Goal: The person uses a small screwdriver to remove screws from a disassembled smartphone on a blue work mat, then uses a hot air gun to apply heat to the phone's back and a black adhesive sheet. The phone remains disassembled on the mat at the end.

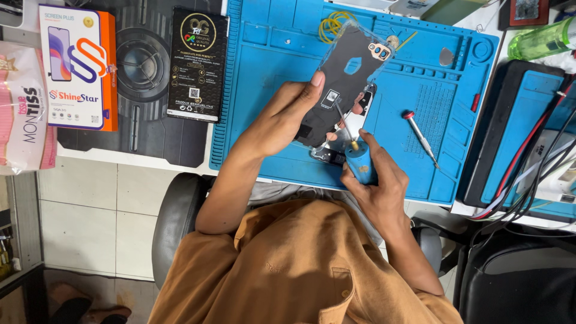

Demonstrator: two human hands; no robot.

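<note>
My left hand [288, 117] grips a dark phone back cover [351, 66] with a gold camera frame and tilts it up off the phone body [351, 129]. The phone body lies on a blue repair mat [270, 90]. My right hand [375, 180] is closed around a blue-handled screwdriver [359, 161]. Its thin shaft points up and left into the gap under the raised cover. Part of the phone body is hidden by the cover and my fingers.
A red-capped screwdriver [420, 138] lies on the mat to the right, and a yellow wire coil [333, 24] at its far edge. An orange-and-white box [78, 66], a black box [197, 63] and a tissue pack [24, 108] sit left. Cables [528, 174] and a second blue mat [522, 120] lie right.
</note>
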